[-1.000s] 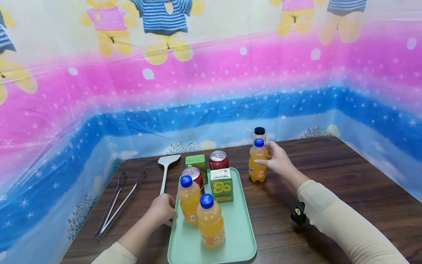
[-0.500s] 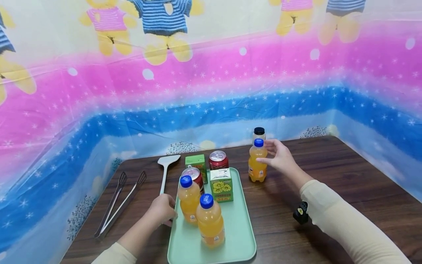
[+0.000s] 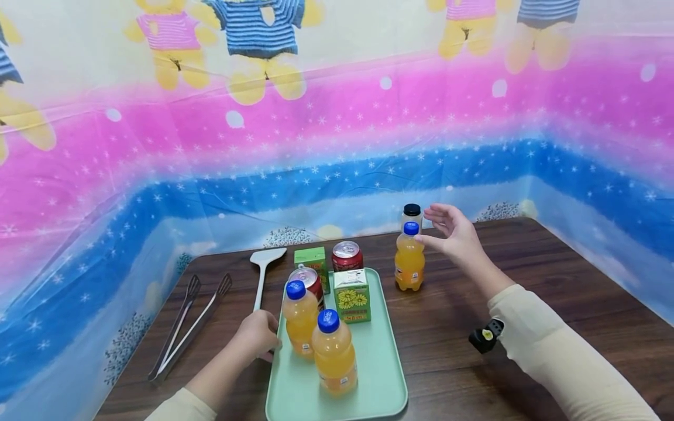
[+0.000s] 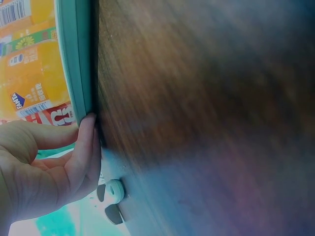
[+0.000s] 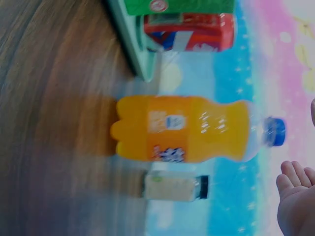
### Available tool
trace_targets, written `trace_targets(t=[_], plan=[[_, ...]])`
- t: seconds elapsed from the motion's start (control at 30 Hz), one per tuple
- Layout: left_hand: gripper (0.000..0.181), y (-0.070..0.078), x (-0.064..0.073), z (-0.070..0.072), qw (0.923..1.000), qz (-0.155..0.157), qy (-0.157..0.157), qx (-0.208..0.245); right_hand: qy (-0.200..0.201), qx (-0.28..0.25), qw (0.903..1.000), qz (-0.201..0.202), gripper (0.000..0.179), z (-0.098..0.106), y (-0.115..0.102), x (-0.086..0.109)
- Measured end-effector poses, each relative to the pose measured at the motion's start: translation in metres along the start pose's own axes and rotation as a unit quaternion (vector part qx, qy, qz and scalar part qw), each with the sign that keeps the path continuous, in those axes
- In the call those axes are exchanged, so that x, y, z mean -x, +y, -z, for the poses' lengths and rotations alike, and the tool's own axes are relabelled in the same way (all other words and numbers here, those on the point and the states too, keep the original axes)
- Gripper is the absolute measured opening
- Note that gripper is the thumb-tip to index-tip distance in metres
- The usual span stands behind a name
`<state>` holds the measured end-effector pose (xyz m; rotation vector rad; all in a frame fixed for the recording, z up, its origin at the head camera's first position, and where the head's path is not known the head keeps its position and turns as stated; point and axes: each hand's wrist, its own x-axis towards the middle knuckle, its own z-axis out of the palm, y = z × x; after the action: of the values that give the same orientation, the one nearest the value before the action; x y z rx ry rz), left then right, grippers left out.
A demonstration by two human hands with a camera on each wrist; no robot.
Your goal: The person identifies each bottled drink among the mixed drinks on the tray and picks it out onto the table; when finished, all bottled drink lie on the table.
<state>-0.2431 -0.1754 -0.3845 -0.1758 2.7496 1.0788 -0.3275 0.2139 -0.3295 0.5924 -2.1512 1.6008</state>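
My left hand (image 3: 256, 335) grips the left edge of a pale green tray (image 3: 384, 374); the left wrist view has thumb and fingers pinching its rim (image 4: 78, 73). Two orange soda bottles (image 3: 335, 362) (image 3: 301, 321), two green drink cartons (image 3: 353, 298) (image 3: 317, 261) and two red cans (image 3: 347, 255) (image 3: 310, 280) stand on the tray. To the tray's right a third orange soda bottle (image 3: 409, 263) with a blue cap stands upright on the table. My right hand (image 3: 458, 237) is beside and above that bottle's cap, fingers spread and holding nothing; the right wrist view shows it apart from the cap (image 5: 275, 132).
Behind the lone soda bottle stands a small black-lidded bottle (image 3: 412, 211). Left of the tray lie a white spatula (image 3: 261, 272) and metal tongs (image 3: 184, 327) on the dark wooden table (image 3: 526, 263). A printed cloth (image 3: 316, 128) hangs round the table's back and sides.
My right hand has let go of the orange soda bottle, moving up and slightly right away from it. The bottle stays standing. My left hand keeps its place on the tray.
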Motion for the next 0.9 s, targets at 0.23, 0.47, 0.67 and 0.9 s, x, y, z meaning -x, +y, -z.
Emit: trace_targets(t=[0.23, 0.47, 0.67, 0.9], plan=[[0.026, -0.001, -0.001, 0.0, 1.0, 0.001, -0.003, 0.001, -0.011, -0.046, 0.9967, 0.066, 0.067, -0.007, -0.027, 0.006], [0.026, 0.001, -0.002, 0.0, 1.0, 0.0, -0.004, 0.001, -0.055, -0.094, 0.9869, 0.119, 0.065, -0.02, -0.051, 0.014], [0.028, 0.0, -0.001, 0.001, 1.0, 0.003, -0.006, 0.0, -0.085, -0.123, 0.979, 0.138, 0.063, -0.032, -0.061, 0.025], [0.029, 0.0, 0.0, 0.0, 1.0, 0.003, -0.006, 0.001, -0.119, -0.131, 0.9768, 0.121, 0.064, -0.043, -0.059, 0.037]])
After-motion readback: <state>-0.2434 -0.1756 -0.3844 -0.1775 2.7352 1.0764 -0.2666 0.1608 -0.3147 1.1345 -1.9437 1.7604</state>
